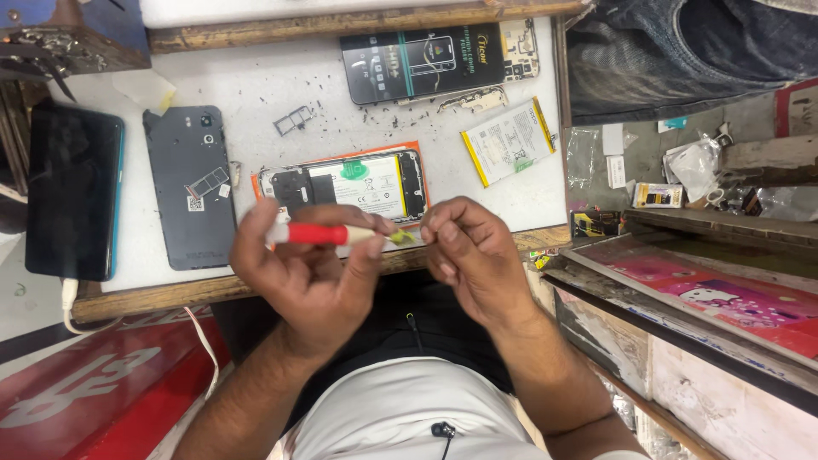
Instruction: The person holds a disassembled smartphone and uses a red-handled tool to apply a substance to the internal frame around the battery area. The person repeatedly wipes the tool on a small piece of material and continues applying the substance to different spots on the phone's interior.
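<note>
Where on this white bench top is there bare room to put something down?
Barest patch: upper left of the white bench top, between the grey phone back cover and the black screen-protector box. A narrow strip right of the loose yellow-edged battery. Crowded around the opened phone, with scattered screws.

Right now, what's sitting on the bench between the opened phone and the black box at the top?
In the head view, small loose screws and dark bits lie on the white bench between the opened phone and the black box.

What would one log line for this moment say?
left hand: holds red-handled screwdriver | right hand: pinched at its tip | opened phone: on white worktop
</note>
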A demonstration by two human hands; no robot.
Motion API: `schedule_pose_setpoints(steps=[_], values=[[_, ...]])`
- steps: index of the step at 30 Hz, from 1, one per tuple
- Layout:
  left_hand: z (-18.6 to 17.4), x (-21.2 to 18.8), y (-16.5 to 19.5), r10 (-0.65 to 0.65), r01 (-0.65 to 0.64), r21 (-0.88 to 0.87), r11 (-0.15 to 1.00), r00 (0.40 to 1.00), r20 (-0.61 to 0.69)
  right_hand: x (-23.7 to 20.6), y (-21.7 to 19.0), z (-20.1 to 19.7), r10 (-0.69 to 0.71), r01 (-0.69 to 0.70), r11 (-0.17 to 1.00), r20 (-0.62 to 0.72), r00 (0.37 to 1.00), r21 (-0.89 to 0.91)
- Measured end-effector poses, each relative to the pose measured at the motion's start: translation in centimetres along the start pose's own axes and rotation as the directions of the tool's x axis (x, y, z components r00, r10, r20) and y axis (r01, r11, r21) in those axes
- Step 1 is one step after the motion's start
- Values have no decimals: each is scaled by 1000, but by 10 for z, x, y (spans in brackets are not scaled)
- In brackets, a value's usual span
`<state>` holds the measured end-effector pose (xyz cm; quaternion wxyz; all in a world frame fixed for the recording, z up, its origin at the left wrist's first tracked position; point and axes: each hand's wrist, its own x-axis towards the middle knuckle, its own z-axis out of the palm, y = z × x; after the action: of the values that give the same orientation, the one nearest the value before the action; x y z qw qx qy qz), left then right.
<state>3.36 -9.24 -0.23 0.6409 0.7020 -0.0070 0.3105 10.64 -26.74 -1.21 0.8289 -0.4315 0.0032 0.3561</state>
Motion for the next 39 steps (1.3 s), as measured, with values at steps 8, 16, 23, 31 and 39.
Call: schedule_pose_setpoints(steps=[8,16,23,31,39], values=[[9,3,7,134,-136,47,990,989,57,-18,20,-5,158,-175,905,77,984,388],[9,4,10,213,-217,121,969,976,44,-21,24,-3,156,-173,882,76,985,437],[18,3,7,227,-227,93,969,974,19,-24,27,-4,156,-154,867,36,987,473],[19,3,8,325,-342,165,925,938,122,-28,31,-5,49,-36,912,-23,999,409],[32,8,3,301,-315,124,941,946,119,-27,32,-10,-57,79,925,-68,996,372]])
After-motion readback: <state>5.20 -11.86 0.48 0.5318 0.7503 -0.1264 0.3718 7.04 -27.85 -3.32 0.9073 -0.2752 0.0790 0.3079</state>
